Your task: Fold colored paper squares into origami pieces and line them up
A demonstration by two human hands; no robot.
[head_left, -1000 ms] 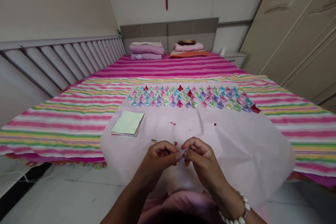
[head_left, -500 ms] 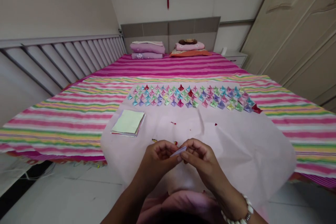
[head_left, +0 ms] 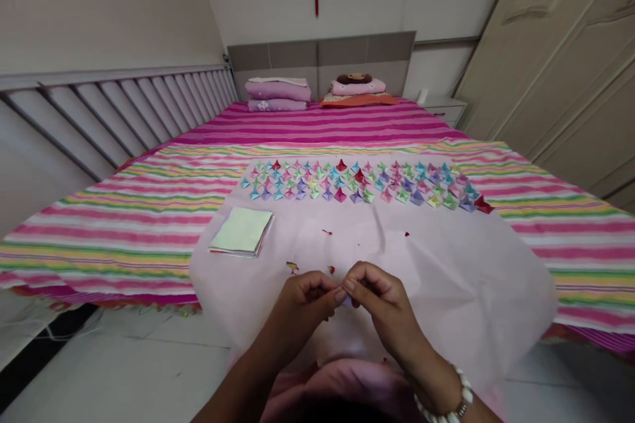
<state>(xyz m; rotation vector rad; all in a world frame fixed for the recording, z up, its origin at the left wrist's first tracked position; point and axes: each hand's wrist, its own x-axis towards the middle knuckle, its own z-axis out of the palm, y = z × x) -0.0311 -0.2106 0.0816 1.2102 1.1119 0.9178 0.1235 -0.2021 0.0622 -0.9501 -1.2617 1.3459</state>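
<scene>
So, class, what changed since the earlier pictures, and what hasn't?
The left hand eased slightly toward the body; the lilac paper, earlier plainly visible, is now mostly hidden behind the fingertips. The right hand also kept hold; paper stack and folded pieces stayed put.

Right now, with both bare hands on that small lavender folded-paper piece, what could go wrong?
1. The small lavender folded-paper piece is mostly hidden by the left hand and right hand; a crooked crease might go unnoticed.
2. A tug on the wrinkled pale pink cover could disturb the rows of small multicoloured folded-paper pieces or the square pale-green-topped paper stack.
</scene>
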